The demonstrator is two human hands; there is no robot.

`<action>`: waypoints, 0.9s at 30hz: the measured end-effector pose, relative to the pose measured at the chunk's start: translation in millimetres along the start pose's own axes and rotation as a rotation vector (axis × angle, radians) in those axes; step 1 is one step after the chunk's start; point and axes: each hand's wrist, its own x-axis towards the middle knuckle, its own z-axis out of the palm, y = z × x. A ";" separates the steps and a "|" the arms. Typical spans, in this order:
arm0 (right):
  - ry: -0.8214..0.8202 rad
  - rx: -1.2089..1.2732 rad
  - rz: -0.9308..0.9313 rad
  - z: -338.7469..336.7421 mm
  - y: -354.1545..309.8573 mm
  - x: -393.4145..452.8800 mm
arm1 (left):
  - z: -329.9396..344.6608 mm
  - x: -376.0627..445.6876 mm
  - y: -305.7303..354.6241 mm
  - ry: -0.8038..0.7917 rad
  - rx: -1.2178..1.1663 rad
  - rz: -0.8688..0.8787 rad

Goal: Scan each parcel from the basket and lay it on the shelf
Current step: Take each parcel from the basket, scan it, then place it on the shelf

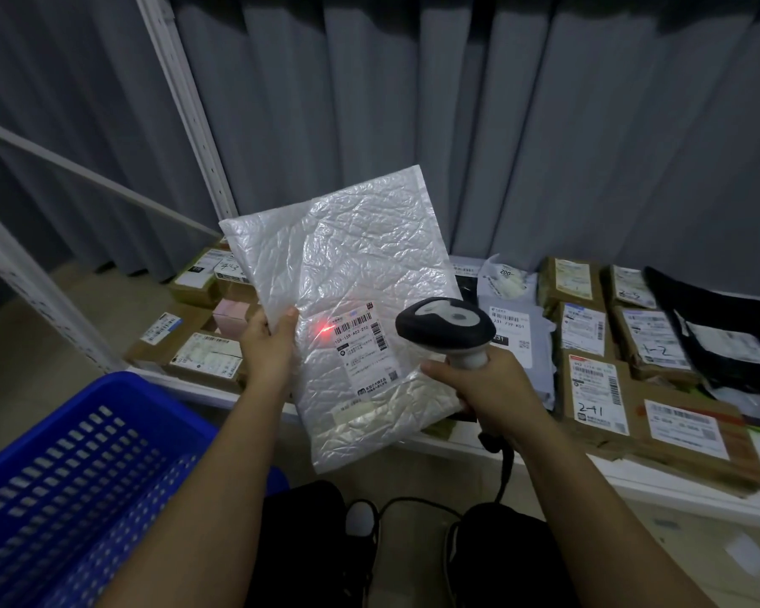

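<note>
A white bubble-mailer parcel [352,274] is held up over the front of the shelf [685,489], its label facing me. My left hand [269,344] pinches its left edge, thumb on the front. My right hand [479,388] grips the handle of a black and grey barcode scanner [446,322], whose head points at the label. A red scan spot glows just left of the barcode. The blue plastic basket [75,467] stands at the lower left, its inside mostly out of sight.
Several cardboard boxes [597,388] and grey and black mailer bags lie side by side on the white shelf. A white shelf upright [185,103] rises at the left before grey curtains. The scanner's black cable [417,502] hangs down by my knees.
</note>
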 end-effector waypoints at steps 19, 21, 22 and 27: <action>0.033 0.045 0.000 -9.2 2.8 -2.2 | -1.3 -13.8 7.8 -0.009 -0.005 0.037; 0.076 0.087 0.011 -13.0 3.0 -5.6 | 0.5 -23.4 14.1 -0.026 -0.013 0.056; 0.094 0.107 0.015 -15.7 3.3 -7.8 | 1.7 -29.2 17.9 -0.036 -0.021 0.063; 0.190 0.152 0.019 -30.7 8.8 -21.7 | 8.4 -61.7 40.8 -0.120 -0.049 0.123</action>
